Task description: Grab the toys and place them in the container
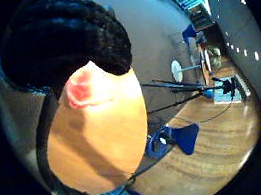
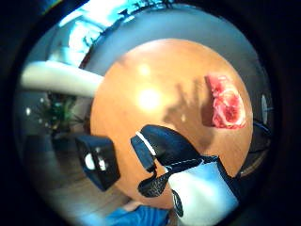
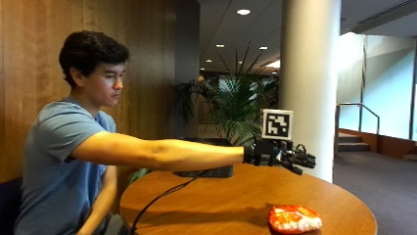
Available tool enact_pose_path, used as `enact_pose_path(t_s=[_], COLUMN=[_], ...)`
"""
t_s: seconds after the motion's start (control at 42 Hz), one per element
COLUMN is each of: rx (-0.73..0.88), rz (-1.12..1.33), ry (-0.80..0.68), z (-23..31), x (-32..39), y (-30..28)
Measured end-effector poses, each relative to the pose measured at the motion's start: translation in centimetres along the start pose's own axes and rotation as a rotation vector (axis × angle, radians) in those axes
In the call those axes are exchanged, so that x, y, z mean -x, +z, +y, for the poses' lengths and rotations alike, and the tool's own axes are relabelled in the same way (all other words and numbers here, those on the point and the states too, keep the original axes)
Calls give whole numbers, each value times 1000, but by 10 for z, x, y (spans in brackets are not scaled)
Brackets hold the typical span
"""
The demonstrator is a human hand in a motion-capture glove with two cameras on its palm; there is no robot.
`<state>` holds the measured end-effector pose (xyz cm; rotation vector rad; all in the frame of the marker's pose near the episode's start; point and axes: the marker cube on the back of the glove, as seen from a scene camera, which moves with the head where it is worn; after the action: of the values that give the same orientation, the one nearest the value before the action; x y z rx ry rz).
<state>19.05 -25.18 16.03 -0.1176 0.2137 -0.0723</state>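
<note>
A red and white toy lies on the round wooden table, close to its near edge. It also shows in the thumb side palm view as a red lump on the tabletop, and as a pink shape beside the glove's fingers in the little finger side view. My gloved right hand hangs in the air over the table's far half, arm stretched out. Its fingers are loosely extended and hold nothing. It is well above and behind the toy. A dark container stands on the table's far side, partly hidden by the forearm.
A cable runs from the arm across the tabletop toward the person. A white pillar and a potted plant stand behind the table. Bare wood surrounds the toy.
</note>
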Motion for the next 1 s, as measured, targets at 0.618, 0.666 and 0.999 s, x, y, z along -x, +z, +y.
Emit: enact_pose_path(t_s=[0.618,0.666,0.999], rx=[148,143,-87], rz=[-122,-137,-5], ry=[129,140,108], z=[-28,-29,-32], x=[-32,-31,-25], y=[147,153,160])
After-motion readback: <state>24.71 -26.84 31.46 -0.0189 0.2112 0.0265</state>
